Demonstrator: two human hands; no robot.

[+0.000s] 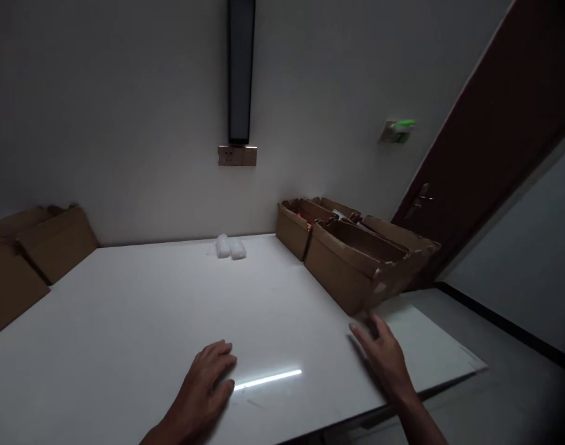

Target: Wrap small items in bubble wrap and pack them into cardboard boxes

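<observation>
My left hand (pixel 206 386) rests over the near part of the white table (pixel 138 321), its thumb apart from the curved fingers and nothing in it. On the right, my right hand (pixel 382 352) is just in front of the nearest cardboard box (pixel 342 275). Its thumb and fingers are spread, and no object shows between them. Whether the fingertips touch the box is hard to tell. Two white, translucent wrapped bundles (pixel 230 247) lie side by side at the back of the table, beyond both hands.
More open cardboard boxes (pixel 292 225) stand at the back right, one with something red inside. Other cardboard boxes (pixel 62 244) line the left side. A wall socket (pixel 237 156) sits above the table. The table's right edge (pixel 477 364) faces a brown door (pixel 486 136).
</observation>
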